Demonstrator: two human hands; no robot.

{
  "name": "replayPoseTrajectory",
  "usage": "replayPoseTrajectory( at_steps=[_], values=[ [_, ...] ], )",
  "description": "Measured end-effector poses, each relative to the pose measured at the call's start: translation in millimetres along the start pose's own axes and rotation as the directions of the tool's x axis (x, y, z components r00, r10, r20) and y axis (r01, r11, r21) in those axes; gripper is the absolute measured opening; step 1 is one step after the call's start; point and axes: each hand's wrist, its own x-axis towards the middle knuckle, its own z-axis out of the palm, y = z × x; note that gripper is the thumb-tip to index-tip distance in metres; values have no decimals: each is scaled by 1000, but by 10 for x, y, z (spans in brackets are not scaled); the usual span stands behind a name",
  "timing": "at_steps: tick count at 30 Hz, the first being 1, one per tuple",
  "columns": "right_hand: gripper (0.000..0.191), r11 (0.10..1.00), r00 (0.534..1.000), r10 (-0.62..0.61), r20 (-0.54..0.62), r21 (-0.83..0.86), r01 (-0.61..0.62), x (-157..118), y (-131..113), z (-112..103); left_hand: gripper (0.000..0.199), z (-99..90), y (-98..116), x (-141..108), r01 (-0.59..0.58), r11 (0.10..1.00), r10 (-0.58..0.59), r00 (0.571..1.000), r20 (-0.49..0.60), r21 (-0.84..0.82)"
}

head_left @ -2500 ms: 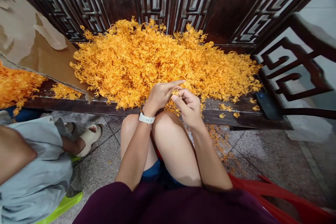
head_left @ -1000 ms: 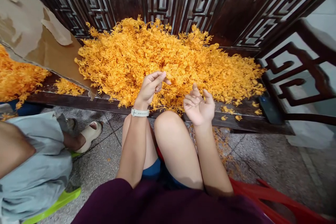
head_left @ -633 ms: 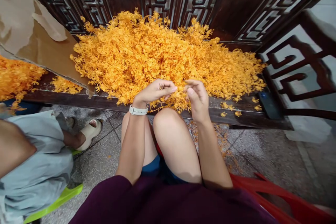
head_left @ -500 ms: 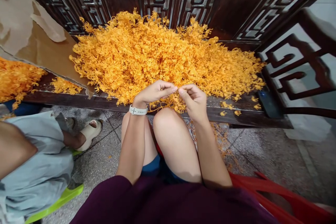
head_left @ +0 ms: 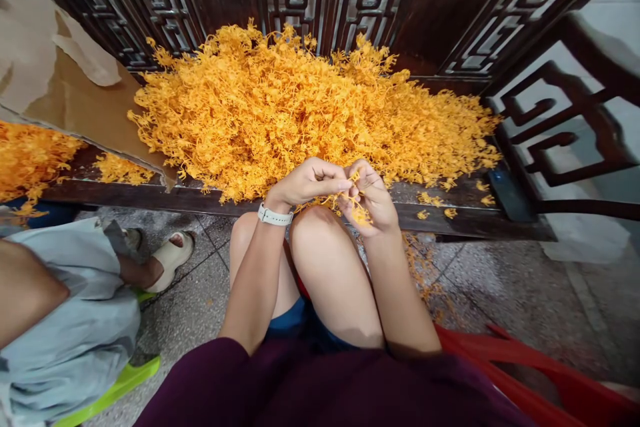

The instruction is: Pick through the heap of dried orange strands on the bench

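Note:
Over my knees, in front of a large heap of orange plastic pieces (head_left: 280,107) with thin stems and claw-like ends, my two hands meet. My left hand (head_left: 310,181), with a pale watch band at the wrist, pinches with thumb and forefinger at an orange stemmed piece. My right hand (head_left: 376,203) is turned palm up, its fingers curled around a few small orange plastic pieces (head_left: 361,215). A thin orange strand trails below the left fingers toward the heap. Exactly which fingertips grip which piece is hard to make out.
The heap lies on a dark wooden bench (head_left: 200,199) with a carved back. Cardboard (head_left: 85,100) divides it from another orange pile (head_left: 35,153) at left. Beside me sits a person in grey clothing (head_left: 75,300). A red plastic chair (head_left: 540,373) is at lower right.
My right hand has turned palm up, and orange pieces now show in it. My left hand has shifted slightly right and down, close against the right fingers.

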Motion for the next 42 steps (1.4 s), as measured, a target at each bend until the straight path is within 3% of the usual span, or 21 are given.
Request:
replayPoseTrajectory(
  at_steps=[3, 5, 10, 17, 21, 24, 26, 29, 31, 33, 35, 40, 42],
  values=[
    [38, 995, 1000, -9, 23, 97, 7, 10, 16, 85, 34, 9, -32, -29, -18, 999, 18, 1000, -14, -49],
    [38, 988, 998, -62, 6, 142, 61, 18, 24, 127, 36, 45, -38, -31, -18, 998, 13, 997, -80, -66],
    [33, 981, 989, -132, -69, 132, 140, 27, 38, 118, 45, 147, -36, 13, 48, 991, -70, 979, -191, -122],
    [23, 982, 979, -183, -95, -70, 177, 27, 9, -65, 46, 65, 32, 20, 169, 986, -165, 969, -182, 4],
    [21, 905, 916, -352, -195, -320, 279, 27, 2, -98, 47, 43, 89, 15, 207, 966, -170, 960, -223, 154],
    [24, 844, 885, -433, -170, -420, 332, 42, 23, -85, 43, 65, 65, 24, 210, 960, -162, 955, -247, 184],
    [27, 823, 879, -448, -163, -459, 335, 53, 36, -86, 42, 76, 38, 26, 200, 964, -163, 965, -207, 175],
    [32, 855, 900, -387, -202, -445, 268, 52, 34, -118, 40, 67, 32, 8, 189, 968, -168, 977, -133, 167],
    [35, 924, 948, -247, -199, -344, 168, 35, 21, -147, 37, 44, 59, -20, 184, 970, -170, 981, -93, 160],
    [38, 972, 989, -82, -121, -227, 53, 11, 8, -165, 35, 14, 103, -55, 183, 974, -180, 983, -33, 135],
    [39, 988, 1000, 24, -13, -149, -25, -12, 6, -168, 35, -18, 153, -90, 204, 973, -210, 977, 42, 108],
    [40, 997, 987, 54, 151, -53, -46, -21, 36, -144, 39, -68, 238, -141, 201, 968, -215, 973, 82, 153],
    [42, 998, 982, 49, 184, 19, -54, -10, 30, -136, 39, -60, 227, -141, 167, 979, -184, 971, 150, 117]
  ],
)
